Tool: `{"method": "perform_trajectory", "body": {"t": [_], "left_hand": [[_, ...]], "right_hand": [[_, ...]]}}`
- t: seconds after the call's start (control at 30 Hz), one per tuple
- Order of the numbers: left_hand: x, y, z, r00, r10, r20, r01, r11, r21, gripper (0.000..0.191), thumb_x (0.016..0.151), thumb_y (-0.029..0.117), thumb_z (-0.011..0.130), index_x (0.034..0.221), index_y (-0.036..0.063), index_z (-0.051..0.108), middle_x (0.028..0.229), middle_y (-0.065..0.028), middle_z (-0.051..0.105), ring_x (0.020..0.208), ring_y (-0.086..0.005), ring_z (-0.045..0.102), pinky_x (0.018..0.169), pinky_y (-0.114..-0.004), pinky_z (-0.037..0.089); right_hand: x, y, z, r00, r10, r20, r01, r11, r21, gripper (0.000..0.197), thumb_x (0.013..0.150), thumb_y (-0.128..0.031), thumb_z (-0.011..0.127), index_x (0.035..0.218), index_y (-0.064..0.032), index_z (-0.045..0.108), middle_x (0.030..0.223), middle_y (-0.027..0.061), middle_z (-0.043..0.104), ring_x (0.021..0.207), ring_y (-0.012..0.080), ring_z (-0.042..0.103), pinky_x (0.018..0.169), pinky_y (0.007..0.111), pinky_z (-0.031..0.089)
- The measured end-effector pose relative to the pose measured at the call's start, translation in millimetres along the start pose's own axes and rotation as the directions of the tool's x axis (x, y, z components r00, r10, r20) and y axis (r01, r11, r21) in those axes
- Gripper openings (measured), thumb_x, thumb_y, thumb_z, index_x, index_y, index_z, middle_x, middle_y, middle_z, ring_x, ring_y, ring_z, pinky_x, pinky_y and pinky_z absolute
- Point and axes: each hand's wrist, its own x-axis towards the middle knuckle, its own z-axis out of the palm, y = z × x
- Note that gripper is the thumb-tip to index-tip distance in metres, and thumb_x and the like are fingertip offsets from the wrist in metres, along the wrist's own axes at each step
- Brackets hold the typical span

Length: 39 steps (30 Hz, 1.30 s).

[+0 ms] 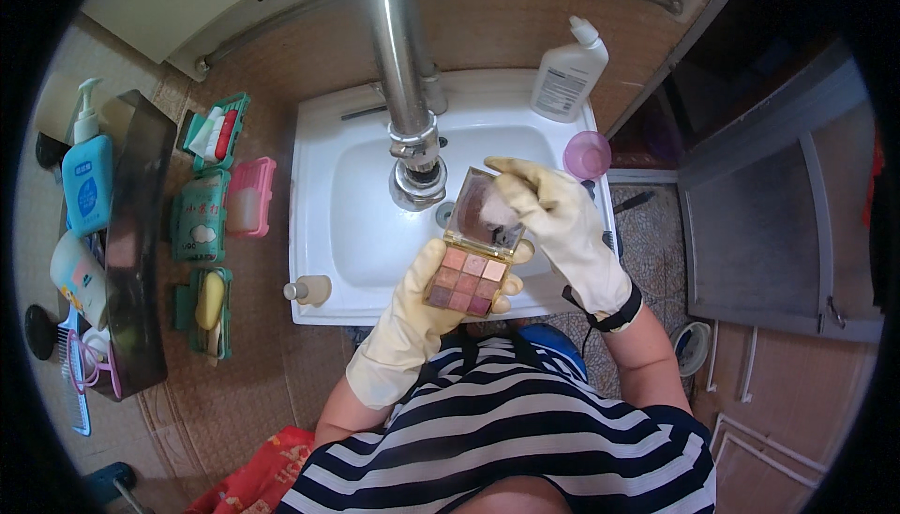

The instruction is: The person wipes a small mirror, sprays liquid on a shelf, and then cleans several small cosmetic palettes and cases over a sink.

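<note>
My left hand [415,313], in a cream rubber glove, holds an open eyeshadow palette [466,278] from below, over the front edge of the white sink [365,254]. Several pans in pinks, browns and plum fill its lower half. The raised lid [474,211] has a gold rim and a smudged inner face. My right hand [555,211], gloved too, has curled fingers at the lid's upper right. A pale whitish patch shows beside those fingertips; whether it is a held wipe or a reflection I cannot tell.
A metal pipe [401,43] stands over the basin. On the sink's rim are a white squeeze bottle [569,78], a pink cup [587,155] and a small bottle [313,290]. Wall-mounted soap dishes [211,303] and a dark organizer [137,247] are at left.
</note>
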Motion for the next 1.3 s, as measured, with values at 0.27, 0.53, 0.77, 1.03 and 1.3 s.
{"method": "perform_trajectory", "body": {"t": [0.27,0.53,0.77,1.03,1.3], "left_hand": [[2.9,2.9,-20.5,0.989,0.043,0.144,-0.021,0.988,-0.156,0.104,0.096,0.068,0.061,0.161,-0.007,0.028,0.152,-0.0354,0.049,0.11,-0.0401,0.07,0.086,-0.048,0.065],[4.6,-0.1,-16.9,0.994,0.009,0.108,0.001,0.996,-0.09,0.101,0.098,0.07,0.056,0.159,-0.0067,0.033,0.147,-0.0343,0.054,0.106,-0.038,0.071,0.082,-0.046,0.064],[6.4,-2.5,-27.8,0.993,-0.028,0.114,0.037,0.997,-0.074,0.101,0.096,0.075,0.053,0.158,-0.0029,0.038,0.151,-0.0296,0.053,0.119,-0.0393,0.068,0.09,-0.047,0.064],[6.6,-3.1,-22.9,0.996,-0.034,0.087,0.038,0.998,-0.048,0.1,0.096,0.077,0.05,0.155,-0.003,0.043,0.149,-0.0272,0.057,0.118,-0.0372,0.069,0.091,-0.046,0.063],[7.8,-3.3,-18.9,0.997,-0.03,0.074,0.032,0.999,-0.024,0.101,0.096,0.078,0.049,0.156,-0.0026,0.042,0.147,-0.028,0.058,0.119,-0.037,0.069,0.092,-0.046,0.063]], "right_hand": [[-7.7,4.9,-24.7,0.952,0.298,-0.065,-0.241,0.865,0.44,0.039,0.111,-0.028,0.054,0.129,0.0042,0.069,0.101,0.0106,0.076,0.09,0.0126,0.068,0.082,0.027,0.053],[-16.4,8.5,-27.9,0.957,0.289,-0.014,-0.265,0.893,0.365,0.039,0.111,-0.027,0.053,0.129,0.0044,0.069,0.103,0.0112,0.076,0.092,0.0144,0.069,0.084,0.028,0.054],[-19.5,7.3,-31.1,0.958,0.288,-0.001,-0.266,0.885,0.381,0.041,0.111,-0.027,0.054,0.131,0.005,0.068,0.106,0.0117,0.075,0.093,0.0146,0.069,0.085,0.028,0.054],[-21.1,-5.1,-30.0,0.958,0.276,0.079,-0.284,0.866,0.412,0.039,0.11,-0.024,0.056,0.134,0.0059,0.066,0.119,0.0134,0.073,0.107,0.0151,0.067,0.094,0.029,0.053],[-23.5,8.3,-20.9,0.966,0.216,0.139,-0.255,0.869,0.424,0.04,0.107,-0.022,0.061,0.136,0.006,0.066,0.126,0.0152,0.074,0.114,0.0173,0.068,0.102,0.03,0.052]]}}
